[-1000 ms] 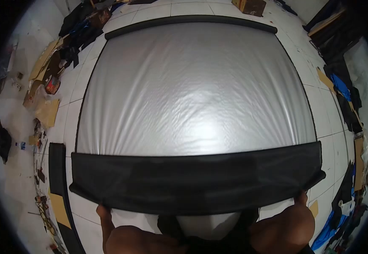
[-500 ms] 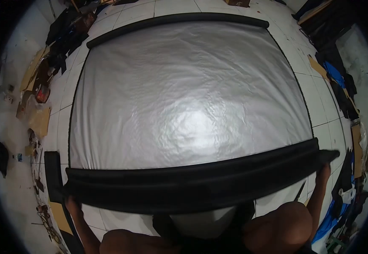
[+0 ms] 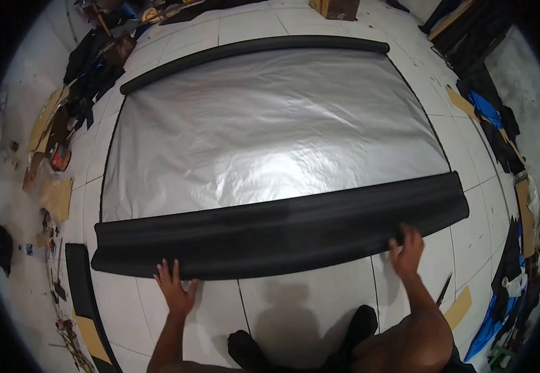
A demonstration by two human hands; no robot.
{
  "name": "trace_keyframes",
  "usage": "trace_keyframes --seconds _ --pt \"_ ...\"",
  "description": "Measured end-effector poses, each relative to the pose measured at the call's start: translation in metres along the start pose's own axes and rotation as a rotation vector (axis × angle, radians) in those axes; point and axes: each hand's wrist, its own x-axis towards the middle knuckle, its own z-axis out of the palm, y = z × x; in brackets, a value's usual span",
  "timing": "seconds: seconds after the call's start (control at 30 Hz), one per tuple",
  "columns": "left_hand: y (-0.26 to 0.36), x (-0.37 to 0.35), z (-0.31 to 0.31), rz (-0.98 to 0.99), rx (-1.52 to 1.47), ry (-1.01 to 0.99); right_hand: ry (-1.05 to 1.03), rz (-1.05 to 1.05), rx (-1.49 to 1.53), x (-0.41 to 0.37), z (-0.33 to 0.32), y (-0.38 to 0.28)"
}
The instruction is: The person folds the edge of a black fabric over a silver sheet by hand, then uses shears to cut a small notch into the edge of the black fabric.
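Note:
A wide sheet of fabric lies on the floor, its silver side (image 3: 270, 137) up and wrinkled. Its near end is turned over into a broad black fold (image 3: 270, 227), and the far end is wound into a black roll (image 3: 257, 46). My left hand (image 3: 177, 291) rests at the fold's near edge, left of the middle, with fingers spread. Toward the right end of the same edge is my right hand (image 3: 408, 252), thumb and fingers apart and slightly bent, touching the black fabric. Neither hand grips anything.
Black strips (image 3: 78, 280) and a tan piece (image 3: 90, 336) lie at left. A thin dark pointed object (image 3: 444, 290) and a tan scrap (image 3: 458, 308) are at right. Scraps line both walls. A cardboard box (image 3: 335, 9) stands at the back. My feet (image 3: 243, 348) are close to the fold.
The black fabric end, held up at both corners before, now lies folded over on the silver sheet. Both hands have let go of the corners and moved inward along the near edge.

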Motion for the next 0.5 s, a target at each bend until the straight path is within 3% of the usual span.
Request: trace_keyframes --seconds 0.13,0.3,0.5 --pt "0.01 0.0 0.011 0.034 -0.095 -0.035 -0.101 -0.027 0.024 -0.024 0.026 -0.015" --pt "0.002 0.019 0.03 0.064 -0.007 0.048 -0.128 -0.059 0.063 0.002 0.039 -0.007" --pt "0.016 0.045 0.028 0.005 0.052 -0.019 -0.193 -0.069 0.072 0.039 0.045 -0.012"
